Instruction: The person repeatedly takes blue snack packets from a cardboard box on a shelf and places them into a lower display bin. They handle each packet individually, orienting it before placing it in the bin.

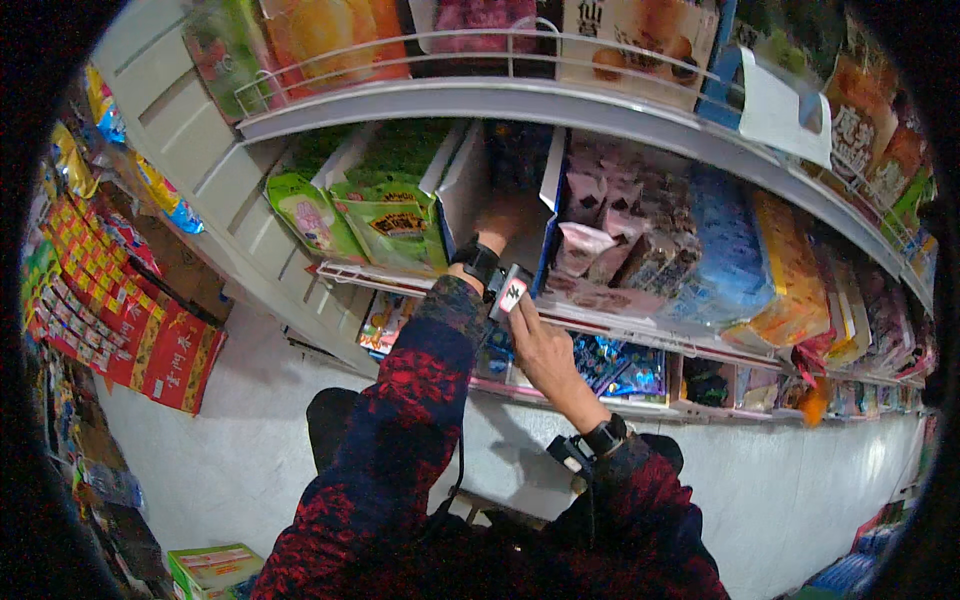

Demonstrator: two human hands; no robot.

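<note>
My left hand (496,222) reaches deep into an open cardboard display box (463,180) on the middle shelf; its fingers are blurred and in shadow, so whether they hold anything cannot be told. Dark packets (517,146) lie at the back of that box. My right hand (541,346) is in front of the shelf edge, its fingers pointing up to a small device (511,291) strapped by my left wrist; its fingertips are close to or touching it. Green snack pouches (394,225) stand left of the box, and pink-wrapped packets (589,240) fill the space to its right.
An upper shelf with a wire rail (510,56) overhangs the box. Blue (724,255) and orange packages (787,277) stand farther right. Below are blue shiny packets (634,375). Red cartons (165,352) stand at the left, and a green box (214,566) is on the floor.
</note>
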